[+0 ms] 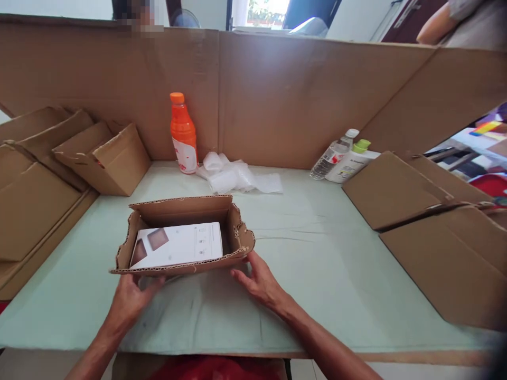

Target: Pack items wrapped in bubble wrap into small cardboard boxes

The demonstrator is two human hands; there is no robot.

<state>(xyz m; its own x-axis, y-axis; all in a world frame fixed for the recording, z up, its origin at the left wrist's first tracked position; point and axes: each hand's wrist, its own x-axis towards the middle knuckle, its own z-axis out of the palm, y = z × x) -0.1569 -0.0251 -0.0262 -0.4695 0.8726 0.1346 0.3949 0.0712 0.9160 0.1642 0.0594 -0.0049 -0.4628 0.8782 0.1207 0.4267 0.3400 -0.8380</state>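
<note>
A small open cardboard box (186, 211) sits on the pale green table (317, 248) in front of me. Inside it lies a flat white product box (180, 245) with two brown squares printed on it. My left hand (132, 295) touches the near left bottom edge of the cardboard box, fingers spread. At the near right corner, my right hand (257, 279) rests with its fingers against the box's front wall. Neither hand grips anything.
An orange bottle (183, 134) and crumpled bubble wrap (237, 177) stand at the back. Two white bottles (344, 158) lie at the back right. Folded cardboard boxes (99, 158) are stacked at left, flat cardboard (435, 227) at right. A cardboard wall (277, 89) surrounds the table; another person's arm (435, 24) shows beyond.
</note>
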